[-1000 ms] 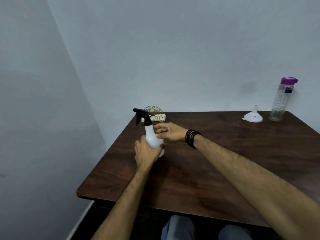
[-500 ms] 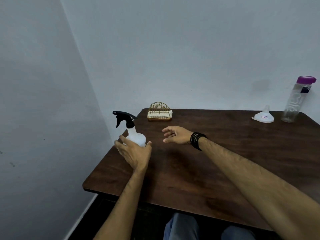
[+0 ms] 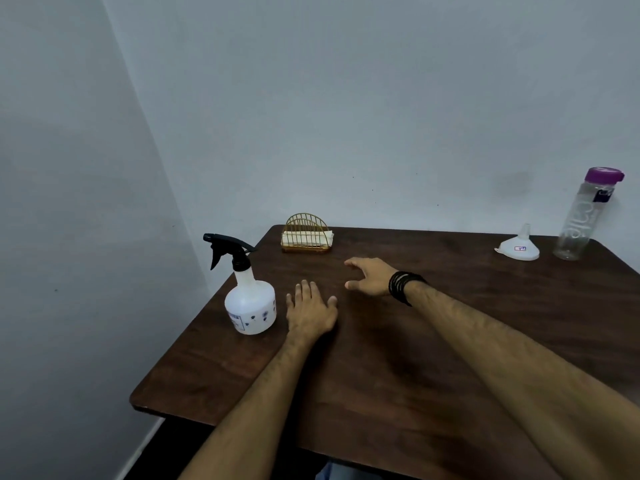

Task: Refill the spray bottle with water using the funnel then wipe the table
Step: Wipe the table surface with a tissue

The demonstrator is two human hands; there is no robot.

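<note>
A white spray bottle (image 3: pixel 250 304) with a black trigger head stands upright near the left edge of the dark wooden table (image 3: pixel 415 358). My left hand (image 3: pixel 310 310) hovers just right of it, fingers straight, holding nothing. Further right and a little farther back, my right hand (image 3: pixel 369 276) is spread loosely with nothing in it, a black band on its wrist. At the far right a white funnel (image 3: pixel 518 247) lies mouth down, with a clear water bottle (image 3: pixel 581 216) with a purple cap standing beside it.
A gold wire holder (image 3: pixel 306 233) with folded white napkins sits at the table's back edge by the wall. Walls close in behind and to the left. The table's left and near edges drop to a dark floor.
My left hand set the spray bottle down near the table's left edge and let go of it. My right hand left the bottle earlier and stays open.
</note>
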